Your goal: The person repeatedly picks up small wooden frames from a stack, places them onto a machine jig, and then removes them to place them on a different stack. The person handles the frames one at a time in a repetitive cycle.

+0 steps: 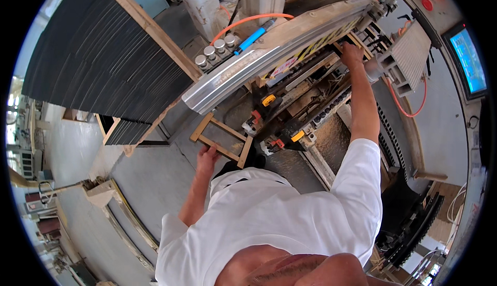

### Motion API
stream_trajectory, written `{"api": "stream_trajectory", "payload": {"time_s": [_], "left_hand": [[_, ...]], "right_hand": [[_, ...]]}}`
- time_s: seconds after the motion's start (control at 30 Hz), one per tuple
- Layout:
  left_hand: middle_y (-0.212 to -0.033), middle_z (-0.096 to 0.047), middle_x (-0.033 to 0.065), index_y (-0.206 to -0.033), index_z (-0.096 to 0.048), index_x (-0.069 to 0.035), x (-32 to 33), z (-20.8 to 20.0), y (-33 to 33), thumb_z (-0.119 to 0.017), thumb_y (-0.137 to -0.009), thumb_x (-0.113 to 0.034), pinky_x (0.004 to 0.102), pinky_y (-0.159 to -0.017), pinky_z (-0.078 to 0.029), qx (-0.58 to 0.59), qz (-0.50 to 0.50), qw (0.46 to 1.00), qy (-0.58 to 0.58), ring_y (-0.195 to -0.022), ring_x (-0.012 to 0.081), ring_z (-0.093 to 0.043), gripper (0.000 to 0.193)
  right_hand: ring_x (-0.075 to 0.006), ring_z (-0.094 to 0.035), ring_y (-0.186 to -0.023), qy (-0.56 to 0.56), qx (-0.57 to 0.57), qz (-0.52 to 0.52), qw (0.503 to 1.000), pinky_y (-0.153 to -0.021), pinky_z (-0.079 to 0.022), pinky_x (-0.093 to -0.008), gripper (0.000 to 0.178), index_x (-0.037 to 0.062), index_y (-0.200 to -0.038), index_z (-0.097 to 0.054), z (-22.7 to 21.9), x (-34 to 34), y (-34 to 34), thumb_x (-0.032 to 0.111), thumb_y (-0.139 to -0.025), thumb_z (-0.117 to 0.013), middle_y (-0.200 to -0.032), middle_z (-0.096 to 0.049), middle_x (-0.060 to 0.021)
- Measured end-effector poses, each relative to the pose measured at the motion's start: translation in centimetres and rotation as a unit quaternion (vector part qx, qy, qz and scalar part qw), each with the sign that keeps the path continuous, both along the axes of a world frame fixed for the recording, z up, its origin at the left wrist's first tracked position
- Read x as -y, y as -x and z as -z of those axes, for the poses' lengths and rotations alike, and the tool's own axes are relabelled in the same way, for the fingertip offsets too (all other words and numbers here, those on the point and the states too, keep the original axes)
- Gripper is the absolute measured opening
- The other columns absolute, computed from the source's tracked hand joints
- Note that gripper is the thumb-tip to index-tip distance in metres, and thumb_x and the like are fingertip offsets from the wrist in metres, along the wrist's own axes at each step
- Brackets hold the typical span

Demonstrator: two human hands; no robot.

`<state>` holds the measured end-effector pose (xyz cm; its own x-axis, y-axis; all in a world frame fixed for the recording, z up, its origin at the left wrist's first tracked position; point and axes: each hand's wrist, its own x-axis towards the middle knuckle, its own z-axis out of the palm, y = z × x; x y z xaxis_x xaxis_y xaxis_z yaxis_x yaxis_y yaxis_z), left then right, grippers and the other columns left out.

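Note:
My left hand [208, 156] is closed around one long rail of a small wooden frame [228, 129]. The frame has two long rails and two short end pieces and is held beside the machine's near end. My right arm stretches into the woodworking machine [310, 86], beneath its metal beam. At the far end of the machine bed, my right hand [352, 54] has its fingers curled down by a wooden edge; whatever they grip is hidden. Between the hands are orange-and-black clamp parts with a yellow knob [268, 100] and a second yellow knob [297, 136].
A tall stack of black panels [103, 58] leans at the left. On the metal beam [207, 97] lies a blue tool [253, 37], near several silver cylinders [209, 53]. A lit screen [467, 61] and a ribbed metal block [406, 58] stand at the right, with orange hoses around.

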<state>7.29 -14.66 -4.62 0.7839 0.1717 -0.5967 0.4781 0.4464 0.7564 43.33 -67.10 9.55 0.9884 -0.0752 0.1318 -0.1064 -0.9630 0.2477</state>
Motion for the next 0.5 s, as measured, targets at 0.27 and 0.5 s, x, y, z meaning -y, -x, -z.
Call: {"api": "stream_trajectory", "payload": {"time_s": [0.27,0.5], "left_hand": [[-0.109,-0.064,0.0053,-0.115,-0.06,-0.004,-4.4,0.4,1.6,-0.054,-0.095,-0.019,0.0303,-0.084,-0.049,0.014,-0.032,0.998,-0.06,-0.099,0.0165,-0.061,0.026],[-0.105,-0.065,0.0077,-0.111,-0.058,0.001,-14.3,-5.1,3.0,-0.053,-0.095,-0.017,0.0289,-0.08,-0.05,0.113,-0.151,0.972,-0.143,-0.094,0.0162,-0.062,0.025]], "right_hand": [[-0.0367,-0.064,-0.097,0.001,-0.023,0.012,1.0,-0.089,-0.043,-0.0566,0.02,0.0096,-0.102,-0.06,1.0,0.4,-1.1,0.013,-0.082,-0.062,-0.097,-0.069,-0.0156],[-0.0369,-0.064,-0.098,-0.016,0.014,0.009,1.0,-0.082,-0.05,-0.0475,0.033,0.0088,-0.103,-0.066,-0.5,1.1,-0.4,0.029,-0.077,-0.066,-0.102,-0.067,-0.0196]]}}
